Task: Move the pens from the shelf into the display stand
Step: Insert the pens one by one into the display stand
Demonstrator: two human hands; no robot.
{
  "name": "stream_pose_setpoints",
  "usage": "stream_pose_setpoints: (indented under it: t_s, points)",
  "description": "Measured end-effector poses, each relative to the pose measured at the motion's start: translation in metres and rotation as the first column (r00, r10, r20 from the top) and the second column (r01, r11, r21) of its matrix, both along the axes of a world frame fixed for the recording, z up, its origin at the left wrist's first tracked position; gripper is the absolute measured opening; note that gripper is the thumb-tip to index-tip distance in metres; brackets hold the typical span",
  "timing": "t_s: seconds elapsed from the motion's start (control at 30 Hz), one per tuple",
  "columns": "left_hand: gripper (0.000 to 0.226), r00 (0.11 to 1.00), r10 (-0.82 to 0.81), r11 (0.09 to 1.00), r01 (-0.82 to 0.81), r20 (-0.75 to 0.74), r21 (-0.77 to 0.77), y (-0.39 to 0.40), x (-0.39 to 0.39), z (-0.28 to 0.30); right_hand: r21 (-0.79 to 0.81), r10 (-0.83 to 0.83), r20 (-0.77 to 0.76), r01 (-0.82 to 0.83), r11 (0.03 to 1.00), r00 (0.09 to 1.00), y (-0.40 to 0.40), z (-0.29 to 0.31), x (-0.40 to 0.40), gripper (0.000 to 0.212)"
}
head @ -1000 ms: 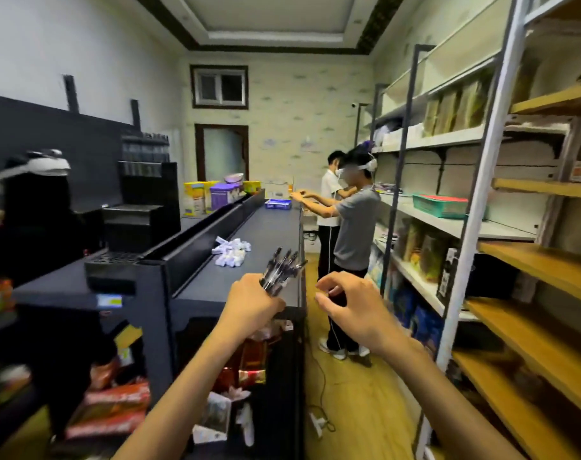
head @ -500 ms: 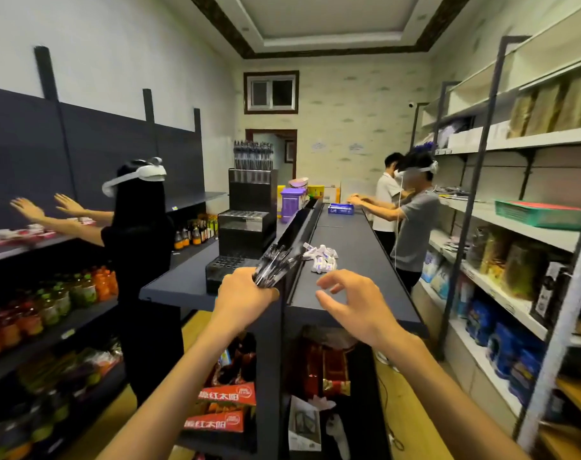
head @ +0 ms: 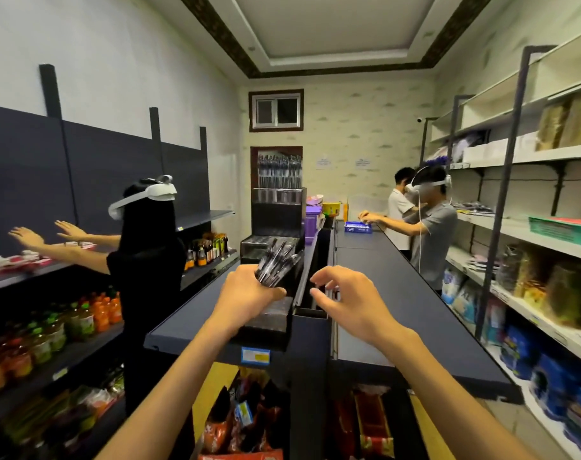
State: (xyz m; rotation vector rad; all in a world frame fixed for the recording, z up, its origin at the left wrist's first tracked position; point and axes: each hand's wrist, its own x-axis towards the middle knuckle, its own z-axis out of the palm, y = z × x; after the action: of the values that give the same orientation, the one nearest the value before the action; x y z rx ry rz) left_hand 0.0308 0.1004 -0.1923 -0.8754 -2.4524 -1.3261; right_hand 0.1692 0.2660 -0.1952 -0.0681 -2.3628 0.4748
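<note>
Left hand (head: 246, 295) clamped around a bundle of pens (head: 277, 262).
Right hand (head: 345, 302) hovers empty, fingers loosely apart, beside it; the black display stand (head: 277, 207) behind holds upright pens.

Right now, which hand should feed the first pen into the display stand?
Right, probably. The left hand grips the bundle of pens just in front of the black display stand, so it is occupied. The right hand holds nothing, fingers loosely curled beside the bundle, free to pull one pen out.
</note>
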Motion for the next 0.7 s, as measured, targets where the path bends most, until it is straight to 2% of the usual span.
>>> stream_pose_setpoints:
  t_s: [0.13, 0.37, 0.47, 0.6, 0.7]
  points:
    - [0.024, 0.997, -0.081, 0.995, 0.082, -0.017, 0.061, 0.008, -0.032, 0.015, 0.022, 0.009, -0.023, -0.008, 1.000, 1.000, 0.001, 0.013, -0.040, 0.019]
    - [0.024, 0.982, -0.185, 0.978, 0.188, -0.045, 0.087, 0.016, -0.075, 0.028, -0.084, 0.049, -0.062, -0.054, 0.995, 0.997, -0.006, 0.031, -0.091, 0.016]
    - [0.025, 0.970, -0.241, 0.962, 0.241, -0.018, 0.132, 0.019, -0.091, 0.034, -0.240, 0.107, -0.073, -0.121, 0.963, 0.992, -0.011, 0.041, -0.111, 0.012]
    - [0.024, 0.958, -0.286, 0.945, 0.284, -0.010, 0.161, 0.027, -0.118, 0.037, -0.468, 0.131, -0.122, -0.174, 0.866, 0.984, -0.017, 0.052, -0.136, 0.015]
    - [0.023, 0.940, -0.340, 0.928, 0.341, -0.029, 0.151, 0.031, -0.133, 0.042, -0.553, 0.114, -0.137, -0.172, 0.816, 0.984, -0.022, 0.057, -0.154, 0.014]
